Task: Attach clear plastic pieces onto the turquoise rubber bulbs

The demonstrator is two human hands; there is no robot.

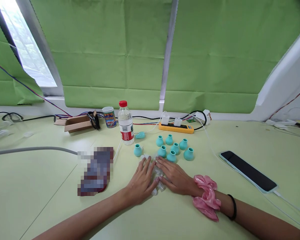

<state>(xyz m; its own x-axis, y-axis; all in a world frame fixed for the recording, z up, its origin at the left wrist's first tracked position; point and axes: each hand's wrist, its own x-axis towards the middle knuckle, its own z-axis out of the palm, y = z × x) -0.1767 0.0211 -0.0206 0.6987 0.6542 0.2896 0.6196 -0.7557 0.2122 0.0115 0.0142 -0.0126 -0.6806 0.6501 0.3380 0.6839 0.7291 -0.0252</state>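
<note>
My left hand (141,183) and my right hand (176,175) lie palm down on the table, fingers stretched out and thumbs almost meeting. Partly under and between them is a small heap of clear plastic pieces (158,171), mostly covered, so their exact kind is hidden. Just beyond my fingertips stand several turquoise bulb-shaped pieces with open necks, the nearest ones being a turquoise bulb (171,156) by my right fingers and another turquoise bulb (137,150) beyond my left. A pink scrunchie (207,197) circles my right wrist.
Behind the bulbs are a water bottle (126,128), a tin can (109,117) and an orange power strip (176,128) with plugs. A phone (248,170) with a cable lies right. A blurred dark object (97,171) sits left, near a grey hose (40,149). An open cardboard box (78,124) stands behind.
</note>
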